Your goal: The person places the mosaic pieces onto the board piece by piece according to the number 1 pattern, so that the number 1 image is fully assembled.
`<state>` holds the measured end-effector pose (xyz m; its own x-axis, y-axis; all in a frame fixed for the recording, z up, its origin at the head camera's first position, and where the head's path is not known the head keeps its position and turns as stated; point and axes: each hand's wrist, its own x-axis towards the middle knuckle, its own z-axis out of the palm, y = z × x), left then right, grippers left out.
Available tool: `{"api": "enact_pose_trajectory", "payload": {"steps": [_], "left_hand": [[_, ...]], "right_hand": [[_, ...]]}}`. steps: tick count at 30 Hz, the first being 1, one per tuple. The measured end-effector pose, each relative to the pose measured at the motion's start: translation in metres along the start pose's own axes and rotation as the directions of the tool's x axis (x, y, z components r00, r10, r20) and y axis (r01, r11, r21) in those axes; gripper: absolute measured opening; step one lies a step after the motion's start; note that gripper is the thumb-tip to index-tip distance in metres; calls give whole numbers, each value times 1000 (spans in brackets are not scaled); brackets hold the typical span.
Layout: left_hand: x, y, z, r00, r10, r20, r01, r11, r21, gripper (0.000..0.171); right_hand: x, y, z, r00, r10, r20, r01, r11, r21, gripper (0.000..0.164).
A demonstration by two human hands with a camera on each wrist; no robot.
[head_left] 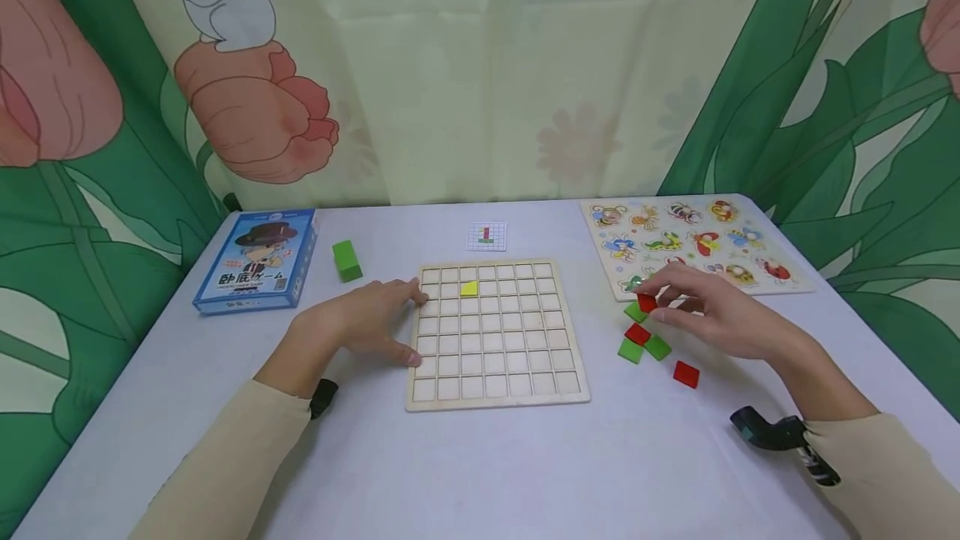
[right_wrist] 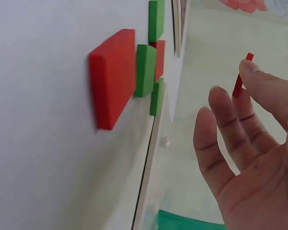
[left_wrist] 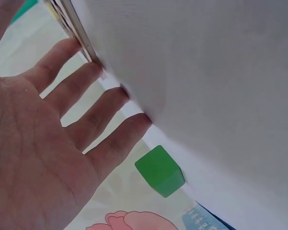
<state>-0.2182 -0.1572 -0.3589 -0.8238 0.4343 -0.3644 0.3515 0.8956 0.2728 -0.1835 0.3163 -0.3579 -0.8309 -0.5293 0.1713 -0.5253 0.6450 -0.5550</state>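
A light wooden grid board [head_left: 495, 342] lies flat on the white table, with one yellow tile [head_left: 468, 288] in an upper-row cell. My left hand [head_left: 363, 317] rests at the board's left edge, thumb and fingers spread along it; the left wrist view shows its fingers [left_wrist: 113, 143] nearly straight. Off to the right, my right hand [head_left: 723, 311] pinches a thin red square tile [right_wrist: 238, 85] between thumb and fingertips, raised above the table. Below it lie several loose tiles: green tiles [head_left: 631, 350], a red tile [head_left: 637, 334] among them and another red tile [head_left: 686, 374] nearer me.
Behind the board lies a small pattern card [head_left: 487, 237] with a coloured grid figure. To the left stand a green block [head_left: 347, 261] and a blue game box [head_left: 257, 261]. An insect picture puzzle board [head_left: 693, 244] occupies the back right, close behind the loose tiles.
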Motion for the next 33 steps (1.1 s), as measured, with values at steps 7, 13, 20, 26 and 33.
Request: {"api": "enact_pose_trajectory", "payload": {"steps": [7,13,20,26,33], "left_hand": [[1,-3,3,1000,5,1,-5,1000,7,95],[2,-3,4,1000,3,6,-3,1000,8,95],[2,-3,1,1000,1,3,-1,1000,26,95],[0,-3,1,1000,-2,7,2,1000,18,96],[0,-5,4,1000,-13,4,13,1000,4,97]], "right_hand": [[15,-10,3,1000,5,26,-6,1000,30,35],[29,-16,9,999,-21,47,17,998,68,34],[44,-19,19,997,-39,67,32,995,100,30],[57,-24,22,996,-59,66,53,994,96,31],[72,-31,24,995,-102,24,99,990,104,31]]}}
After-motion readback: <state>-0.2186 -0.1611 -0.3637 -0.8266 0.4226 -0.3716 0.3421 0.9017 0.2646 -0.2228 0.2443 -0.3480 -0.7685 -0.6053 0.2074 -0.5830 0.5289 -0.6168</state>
